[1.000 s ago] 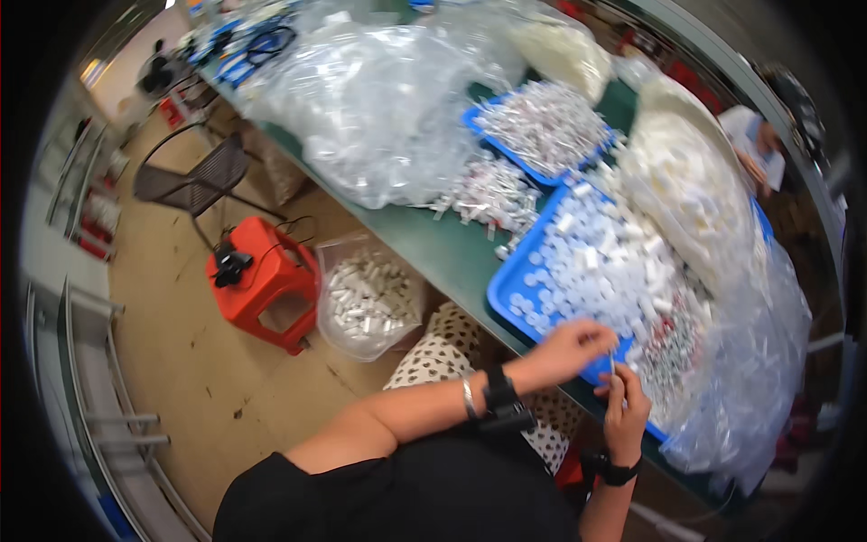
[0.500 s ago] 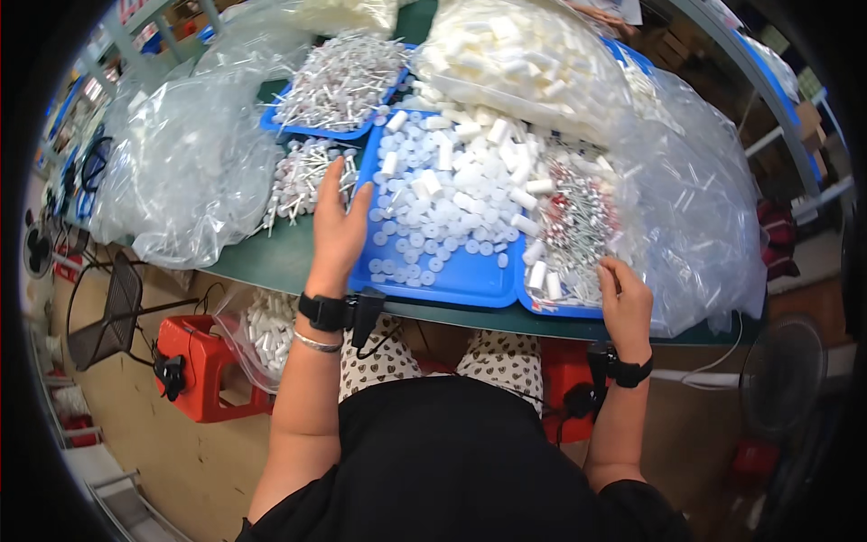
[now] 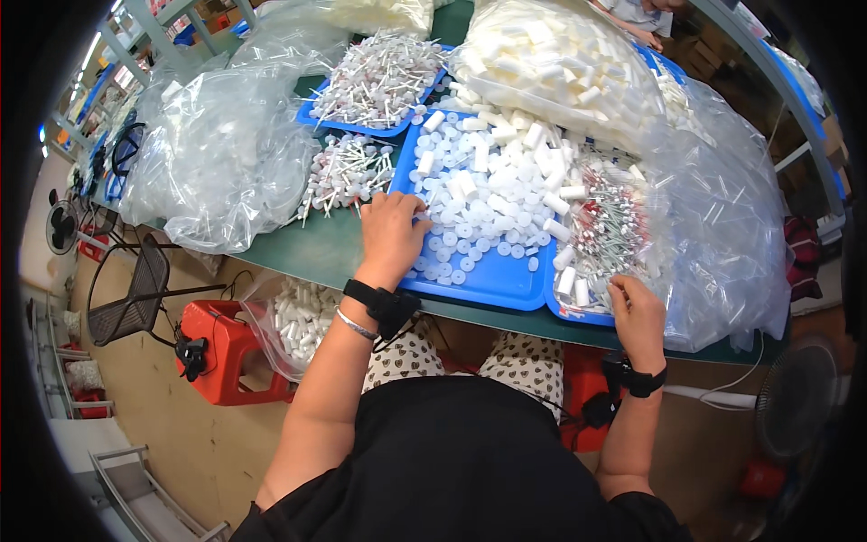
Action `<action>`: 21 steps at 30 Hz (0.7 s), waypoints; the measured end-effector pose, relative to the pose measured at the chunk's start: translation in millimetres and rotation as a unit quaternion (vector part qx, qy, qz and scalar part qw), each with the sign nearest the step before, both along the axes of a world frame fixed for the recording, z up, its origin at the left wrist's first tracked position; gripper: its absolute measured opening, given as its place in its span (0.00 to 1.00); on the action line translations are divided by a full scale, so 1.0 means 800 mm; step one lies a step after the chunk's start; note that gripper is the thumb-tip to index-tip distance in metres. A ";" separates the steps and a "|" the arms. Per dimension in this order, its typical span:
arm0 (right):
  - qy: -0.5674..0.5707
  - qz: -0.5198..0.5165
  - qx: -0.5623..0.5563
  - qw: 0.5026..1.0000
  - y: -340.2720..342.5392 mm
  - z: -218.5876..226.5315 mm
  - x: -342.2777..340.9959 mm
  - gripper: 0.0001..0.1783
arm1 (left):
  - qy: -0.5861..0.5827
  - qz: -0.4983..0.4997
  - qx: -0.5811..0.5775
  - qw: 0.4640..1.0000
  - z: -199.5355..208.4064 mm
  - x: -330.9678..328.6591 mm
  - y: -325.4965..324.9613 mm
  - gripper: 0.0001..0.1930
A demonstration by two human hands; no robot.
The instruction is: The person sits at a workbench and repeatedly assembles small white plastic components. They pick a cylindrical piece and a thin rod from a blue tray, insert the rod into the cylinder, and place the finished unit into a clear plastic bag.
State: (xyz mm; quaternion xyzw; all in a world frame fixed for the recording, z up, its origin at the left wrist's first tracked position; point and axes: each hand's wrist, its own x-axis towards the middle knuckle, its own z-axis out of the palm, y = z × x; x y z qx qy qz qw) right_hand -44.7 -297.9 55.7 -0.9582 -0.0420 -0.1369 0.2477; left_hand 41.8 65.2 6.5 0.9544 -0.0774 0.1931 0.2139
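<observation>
My left hand [image 3: 393, 237] is at the left rim of a blue tray [image 3: 492, 287], its fingers curled in beside small translucent white discs [image 3: 465, 230]. What those fingers hold, if anything, is hidden. White foam-like cylinders [image 3: 533, 135] lie heaped on the discs farther back. My right hand [image 3: 639, 314] is closed in a pinch at the near edge of a second tray, which holds thin metal pins [image 3: 607, 226], some with reddish ends. Anything between its fingertips is too small to make out. Left of the first tray lies a pile of white-stemmed pieces with discs [image 3: 345, 176].
Another blue tray [image 3: 354, 129] at the back is heaped with similar stemmed pieces. A large bag of white cylinders [image 3: 560, 68] stands behind. Clear plastic bags [image 3: 217, 163] flank both sides. Below the table are a red stool [image 3: 217, 352] and a bag of cylinders [image 3: 305, 321].
My left hand has gone from spread fingers beside the stemmed pile to curled fingers at the disc tray's rim. My right hand stays pinched by the pins. The whole view has shifted slightly.
</observation>
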 end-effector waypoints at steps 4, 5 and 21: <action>0.014 -0.008 0.028 0.999 -0.006 0.001 -0.003 0.06 | 0.021 0.012 -0.175 0.984 0.005 0.014 0.006 0.12; 0.012 -0.008 0.030 0.999 -0.003 0.002 -0.001 0.06 | 0.023 0.020 -0.206 0.978 0.013 0.022 0.020 0.12; -0.055 0.022 -0.145 0.988 0.000 -0.024 0.030 0.02 | 0.024 -0.191 -0.070 0.979 0.020 -0.029 -0.072 0.15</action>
